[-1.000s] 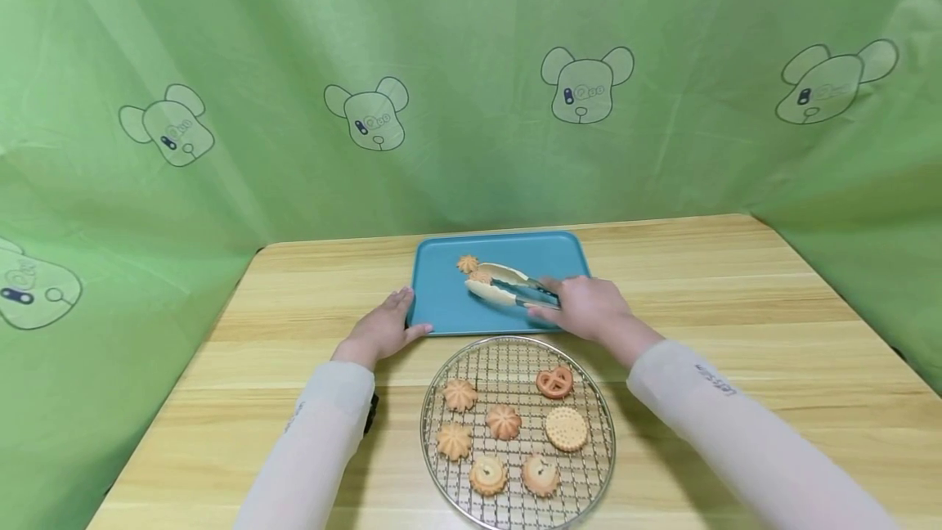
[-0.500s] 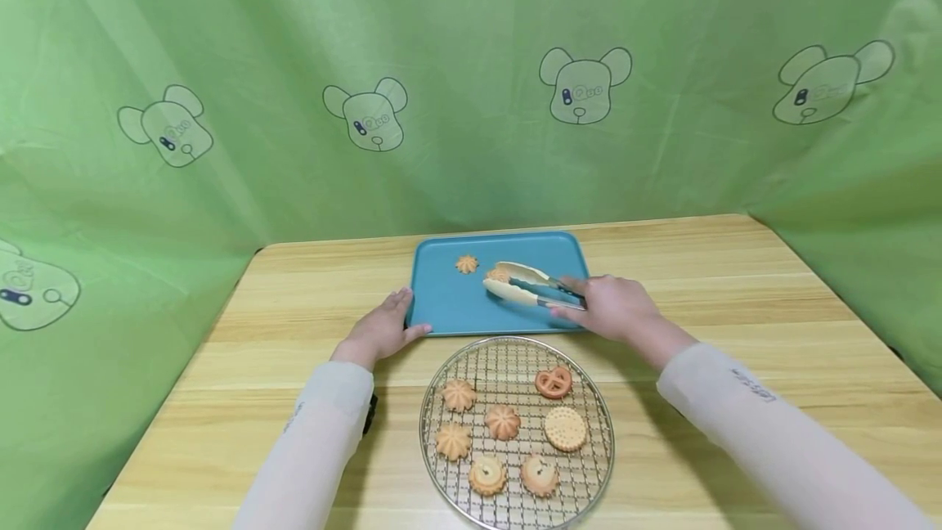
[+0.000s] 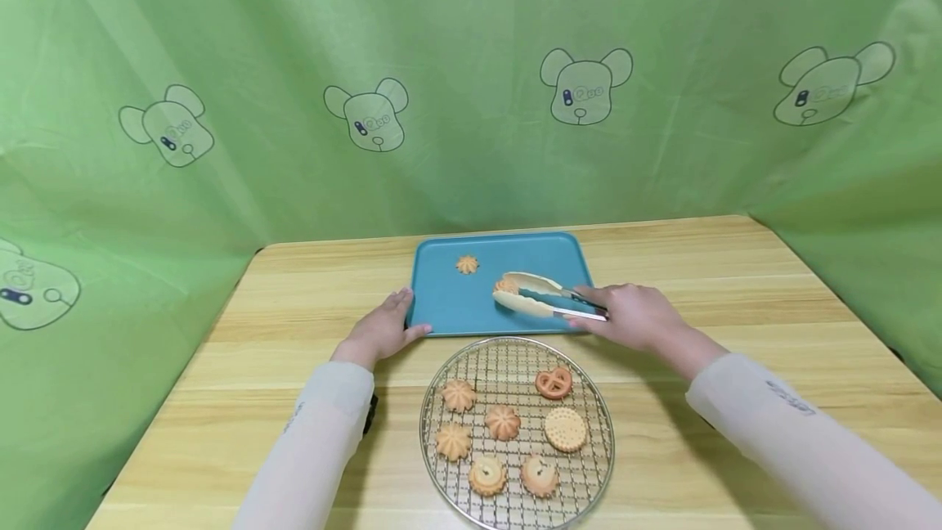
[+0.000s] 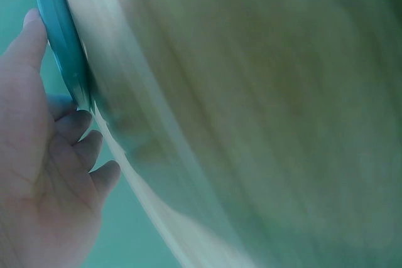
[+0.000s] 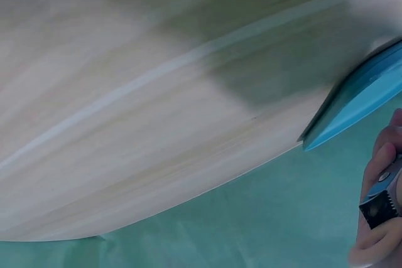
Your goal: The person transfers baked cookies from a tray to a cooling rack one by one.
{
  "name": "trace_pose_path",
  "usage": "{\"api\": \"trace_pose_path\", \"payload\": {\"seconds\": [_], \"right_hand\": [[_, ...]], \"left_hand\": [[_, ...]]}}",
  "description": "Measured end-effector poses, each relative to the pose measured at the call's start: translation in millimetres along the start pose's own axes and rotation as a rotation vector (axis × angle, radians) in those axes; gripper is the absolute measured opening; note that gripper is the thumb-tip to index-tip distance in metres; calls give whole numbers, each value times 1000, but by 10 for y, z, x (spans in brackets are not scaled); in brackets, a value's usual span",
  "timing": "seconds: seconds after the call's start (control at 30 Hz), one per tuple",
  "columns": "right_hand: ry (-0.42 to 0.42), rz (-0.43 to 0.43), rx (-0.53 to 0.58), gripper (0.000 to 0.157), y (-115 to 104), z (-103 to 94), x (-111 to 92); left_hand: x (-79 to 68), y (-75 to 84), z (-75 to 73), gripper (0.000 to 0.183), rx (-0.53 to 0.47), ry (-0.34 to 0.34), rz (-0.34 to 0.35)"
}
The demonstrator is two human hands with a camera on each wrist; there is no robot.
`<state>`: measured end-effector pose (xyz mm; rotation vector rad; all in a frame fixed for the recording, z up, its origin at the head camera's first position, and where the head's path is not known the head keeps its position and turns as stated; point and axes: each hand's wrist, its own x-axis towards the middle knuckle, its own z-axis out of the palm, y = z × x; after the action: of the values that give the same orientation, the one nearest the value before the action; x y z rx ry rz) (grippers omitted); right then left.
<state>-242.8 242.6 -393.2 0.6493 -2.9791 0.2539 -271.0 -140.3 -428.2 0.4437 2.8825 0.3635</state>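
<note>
My right hand (image 3: 636,313) grips a pair of tongs (image 3: 540,309) with cream tips and metal handles. Between those tips is a ridged round cookie (image 3: 505,285), partly covered by them, over the middle of the blue tray (image 3: 441,309). Farther back on the tray lies a flower-shaped cookie (image 3: 467,264). At the tray's front left corner my left hand (image 3: 380,328) rests with its fingers along the left side and its thumb at the front rim. The left wrist view shows that hand (image 4: 53,149) against the tray edge. In the right wrist view, the tongs' handle end (image 5: 383,199) shows in the hand.
A round wire cooling rack (image 3: 424,424) stands just in front of the tray. It bears several cookies, among them a pretzel-shaped cookie (image 3: 554,383) and a round dotted cookie (image 3: 566,429). The wooden table (image 3: 736,301) ends at a green curtain (image 3: 471,178).
My right hand has drawn the tongs and the cookie between their tips rightward and slightly toward me, away from the flower-shaped cookie. The left hand has stayed at the tray corner.
</note>
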Motion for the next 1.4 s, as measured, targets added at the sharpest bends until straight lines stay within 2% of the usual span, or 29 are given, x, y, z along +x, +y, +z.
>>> {"api": "trace_pose_path", "payload": {"seconds": [0.3,0.63,1.0,1.4], "right_hand": [[26,-78,16,73,83,16,-109],[39,-163,31,70,129,2,-202],[-5,-233,31,68,136,-76,-242],[-19,-358,2,65,179,-110,-233]], "left_hand": [[-4,4,2,84,7,1,2],[-5,0,1,84,1,-1,0],[-5,2,-5,84,-4,-2,-3],[-18,3,-13,84,-13,-1,-2]]}}
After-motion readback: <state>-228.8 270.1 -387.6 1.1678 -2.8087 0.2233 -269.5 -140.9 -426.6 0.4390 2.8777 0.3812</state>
